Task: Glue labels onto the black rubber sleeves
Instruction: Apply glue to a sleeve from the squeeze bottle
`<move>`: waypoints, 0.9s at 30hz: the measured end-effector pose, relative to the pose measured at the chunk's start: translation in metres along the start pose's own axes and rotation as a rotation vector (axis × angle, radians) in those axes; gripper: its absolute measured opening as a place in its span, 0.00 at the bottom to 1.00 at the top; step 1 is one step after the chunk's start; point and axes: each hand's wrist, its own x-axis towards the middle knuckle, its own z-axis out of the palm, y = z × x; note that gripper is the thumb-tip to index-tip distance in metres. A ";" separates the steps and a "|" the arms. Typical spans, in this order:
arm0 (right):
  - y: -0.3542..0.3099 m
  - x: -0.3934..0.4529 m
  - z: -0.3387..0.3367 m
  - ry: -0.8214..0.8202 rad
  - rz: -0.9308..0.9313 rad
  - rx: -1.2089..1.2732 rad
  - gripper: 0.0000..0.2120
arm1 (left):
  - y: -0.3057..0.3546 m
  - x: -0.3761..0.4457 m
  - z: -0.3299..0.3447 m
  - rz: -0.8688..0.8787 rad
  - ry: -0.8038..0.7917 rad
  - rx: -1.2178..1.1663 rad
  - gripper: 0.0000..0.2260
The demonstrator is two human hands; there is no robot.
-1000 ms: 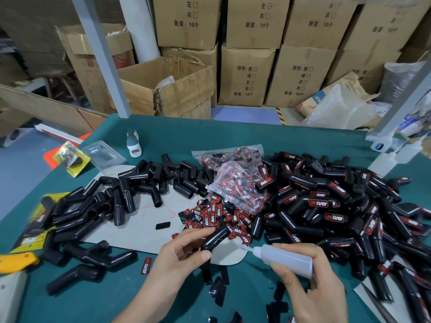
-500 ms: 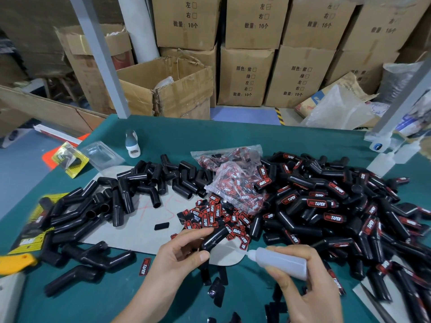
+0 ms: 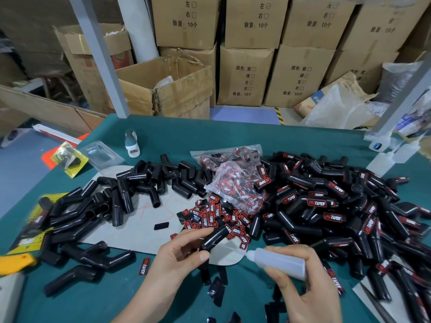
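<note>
Left hand (image 3: pixel 179 255) pinches bent black rubber sleeve (image 3: pixel 213 237); right hand (image 3: pixel 303 297) grips translucent plastic glue bottle (image 3: pixel 277 262).
Sleeve looks light, soft, squashable; best held mid-body.

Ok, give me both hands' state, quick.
Left hand: holding a black rubber sleeve.
Right hand: gripping the glue bottle.

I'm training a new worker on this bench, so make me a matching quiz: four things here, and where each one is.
Things:
1. glue bottle
2. bare sleeve
3. yellow cutter
4. labelled sleeves pile

Places:
A. table's right side
B. gripped in the right hand
C. table's left edge
D. pinched in the left hand

Pairs: 1-B, 2-D, 3-C, 4-A
</note>
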 end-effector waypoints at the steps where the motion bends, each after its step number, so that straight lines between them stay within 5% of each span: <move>1: 0.000 0.000 0.000 0.004 -0.001 0.001 0.13 | 0.000 0.000 0.000 -0.002 0.002 -0.007 0.20; 27: -0.002 0.002 -0.001 0.028 -0.025 0.012 0.12 | 0.004 -0.003 0.004 -0.033 0.011 -0.071 0.19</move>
